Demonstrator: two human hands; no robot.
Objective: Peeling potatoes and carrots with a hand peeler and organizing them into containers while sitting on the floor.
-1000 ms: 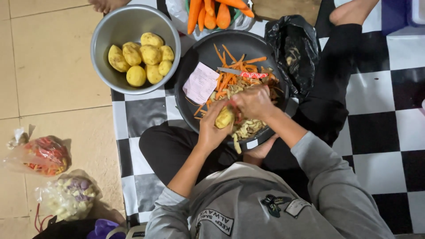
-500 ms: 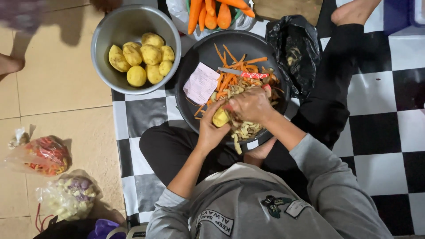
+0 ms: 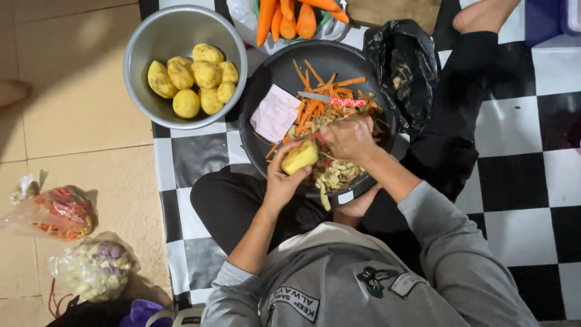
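Observation:
My left hand (image 3: 279, 181) grips a yellow, partly peeled potato (image 3: 301, 156) over the near side of a round black tray (image 3: 266, 72). My right hand (image 3: 350, 139) is closed against the potato's upper end around a small peeler; only a red bit of it shows at the fingertips. Under both hands the tray holds a heap of potato peel (image 3: 336, 172) and orange carrot peel (image 3: 315, 106). A knife with a red and white handle (image 3: 334, 100) lies across the peelings, and a pale slip of paper (image 3: 275, 112) rests on the tray's left side.
A steel bowl (image 3: 136, 48) of several peeled potatoes (image 3: 193, 79) stands far left. Peeled carrots (image 3: 290, 15) lie beyond the tray, beside a black plastic bag (image 3: 405, 66). Two clear bags of produce (image 3: 60, 212) (image 3: 94, 269) sit on the tiles at left. Another person's foot (image 3: 12, 92) shows at the left edge.
The potato has shifted slightly down and left in my left hand while the right hand works along it. A hand at the bowl's top edge has gone; a foot has appeared at left.

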